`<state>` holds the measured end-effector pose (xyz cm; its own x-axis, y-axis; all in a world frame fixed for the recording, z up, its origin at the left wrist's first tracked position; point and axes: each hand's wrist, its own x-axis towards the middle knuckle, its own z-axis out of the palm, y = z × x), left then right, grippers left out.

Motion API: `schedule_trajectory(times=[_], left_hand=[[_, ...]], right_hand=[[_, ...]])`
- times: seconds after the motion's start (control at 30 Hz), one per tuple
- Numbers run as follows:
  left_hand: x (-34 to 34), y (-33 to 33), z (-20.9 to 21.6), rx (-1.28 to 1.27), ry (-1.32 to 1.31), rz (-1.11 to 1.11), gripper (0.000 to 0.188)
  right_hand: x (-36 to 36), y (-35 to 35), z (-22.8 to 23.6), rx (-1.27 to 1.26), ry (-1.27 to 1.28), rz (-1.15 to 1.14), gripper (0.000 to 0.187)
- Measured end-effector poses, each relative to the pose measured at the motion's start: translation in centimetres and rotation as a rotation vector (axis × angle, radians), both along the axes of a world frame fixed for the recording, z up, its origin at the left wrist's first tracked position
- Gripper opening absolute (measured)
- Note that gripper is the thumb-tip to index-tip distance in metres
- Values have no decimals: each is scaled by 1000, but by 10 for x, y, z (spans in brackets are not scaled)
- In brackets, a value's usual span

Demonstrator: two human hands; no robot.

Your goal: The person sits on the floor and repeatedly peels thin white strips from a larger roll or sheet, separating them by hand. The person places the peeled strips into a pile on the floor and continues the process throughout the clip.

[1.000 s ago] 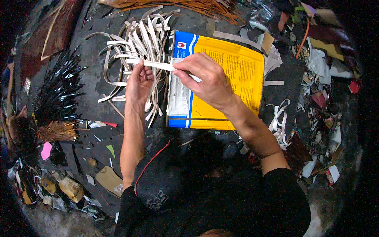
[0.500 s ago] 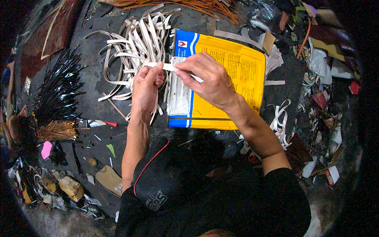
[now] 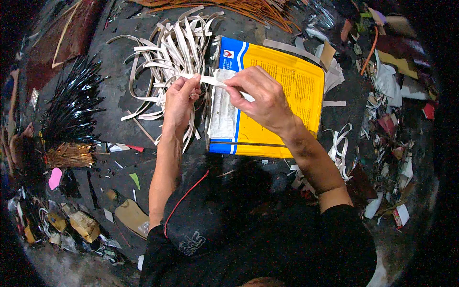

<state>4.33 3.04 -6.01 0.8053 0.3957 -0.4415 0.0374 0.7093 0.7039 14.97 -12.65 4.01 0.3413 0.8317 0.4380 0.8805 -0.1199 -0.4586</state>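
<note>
A flat white strip (image 3: 211, 81) is stretched between my two hands. My left hand (image 3: 181, 99) pinches it between thumb and fingers, beside a heap of long white strips (image 3: 177, 48). With fingers closed, my right hand (image 3: 260, 95) grips the strip's other part, and a short end shows below the fingers. Beneath the right hand lies a yellow and blue panel (image 3: 287, 71) with a white patch (image 3: 223, 117) on its left side. A thin dark bar (image 3: 253, 143) lies across the panel's near edge.
Black glossy strips (image 3: 71, 105) are bundled at the left, above a bundle of brown strips (image 3: 71, 155). Orange-brown strips (image 3: 229, 7) lie at the far edge. Loose white strips (image 3: 339, 150) curl right of the panel. Mixed scraps (image 3: 387, 129) litter the far right.
Both hands keep hold of the white strip, with hardly any movement between them. The whole scene has shifted slightly to the right in view.
</note>
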Motion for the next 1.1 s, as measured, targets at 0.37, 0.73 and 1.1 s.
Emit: schedule_trajectory(times=[0.37, 0.73, 1.1], left_hand=[[-3, -14, 59, -186, -154, 19, 18], [-5, -12, 37, 16, -29, 9, 17], [-14, -3, 33, 71, -31, 47, 16]], right_hand=[[-2, 11, -3, 40, 75, 26, 14], [-3, 11, 0, 64, 75, 58, 12], [-7, 0, -1, -2, -6, -7, 11]])
